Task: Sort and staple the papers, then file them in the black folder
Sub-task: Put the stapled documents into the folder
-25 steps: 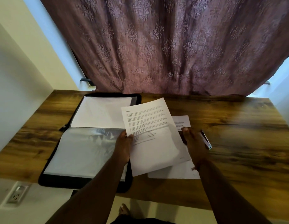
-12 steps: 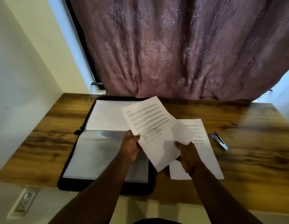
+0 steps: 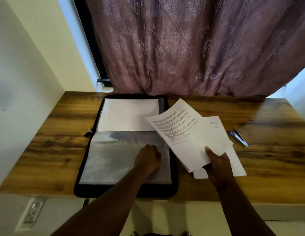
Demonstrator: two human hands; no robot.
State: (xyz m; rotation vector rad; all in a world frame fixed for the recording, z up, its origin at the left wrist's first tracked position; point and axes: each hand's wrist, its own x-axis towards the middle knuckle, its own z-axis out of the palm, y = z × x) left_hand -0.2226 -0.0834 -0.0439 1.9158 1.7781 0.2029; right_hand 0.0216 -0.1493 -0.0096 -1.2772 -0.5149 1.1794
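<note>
**Wooden surface, folder open, papers in hand**

The wooden surface (image 3: 46, 142) stands before a purple curtain (image 3: 199, 48). On it the black folder (image 3: 83, 189) lies open, two clear sleeves showing. The right hand (image 3: 216, 166) grips one printed set of papers (image 3: 180, 133) by its near corner, raised over a second sheet (image 3: 237, 166) lying flat just right of the folder. The left hand (image 3: 147, 159) rests on the near sleeve (image 3: 114, 159), fingers loosely curled, holding nothing I can make out. One stapler (image 3: 237, 137) lies further right. Risk, as I judge it: the sleeve mouth may stay closed, so the limp papers buckle or catch on its edge
</note>
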